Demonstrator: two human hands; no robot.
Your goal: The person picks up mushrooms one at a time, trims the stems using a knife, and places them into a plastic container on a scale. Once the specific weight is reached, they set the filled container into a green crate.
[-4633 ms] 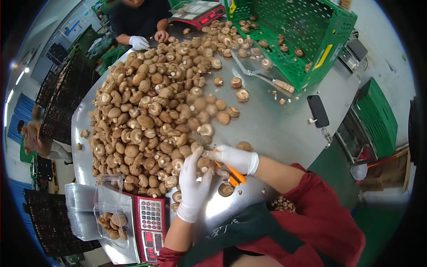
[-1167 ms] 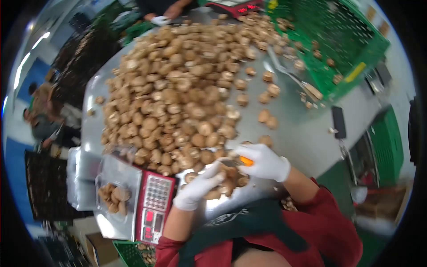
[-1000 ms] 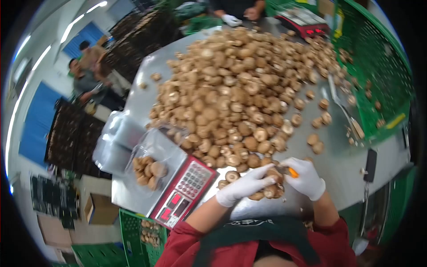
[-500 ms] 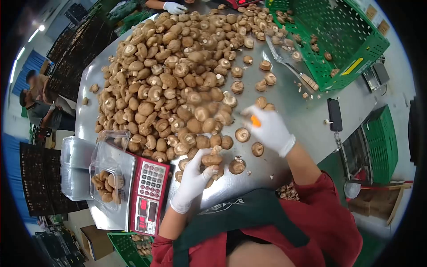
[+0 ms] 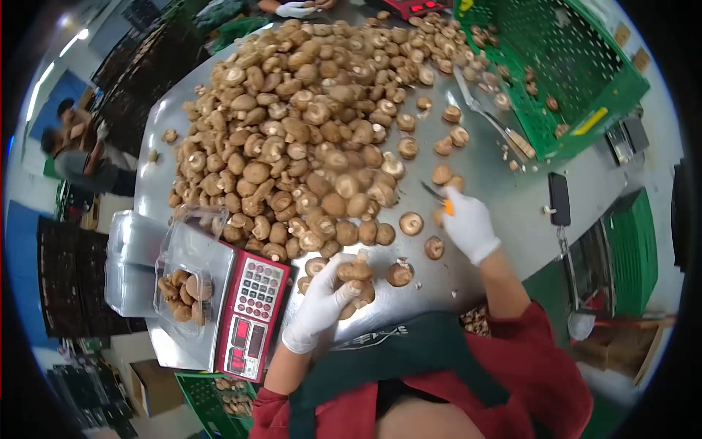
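Note:
My gloved left hand (image 5: 322, 301) is closed around a few brown mushrooms (image 5: 355, 274) near the table's front edge. Held in my gloved right hand (image 5: 470, 225) is a small knife with an orange handle (image 5: 448, 208), its dark blade pointing up and left toward loose mushrooms. A large heap of mushrooms (image 5: 292, 124) covers the middle of the metal table. Single mushrooms lie between my hands, among them one at the front (image 5: 400, 273) and one with its gills up (image 5: 411, 223).
A red scale (image 5: 254, 307) bears an open clear box of mushrooms (image 5: 183, 296), beside stacked clear boxes (image 5: 131, 256). At right are a green crate (image 5: 563, 73), a wood-handled tool (image 5: 518, 143) and a phone (image 5: 559, 199). A co-worker's gloved hand (image 5: 296, 9) shows at the far edge.
My right hand has moved right, away from the heap, and the knife blade now shows clearly. My left hand still holds mushrooms. The whole view has shifted slightly.

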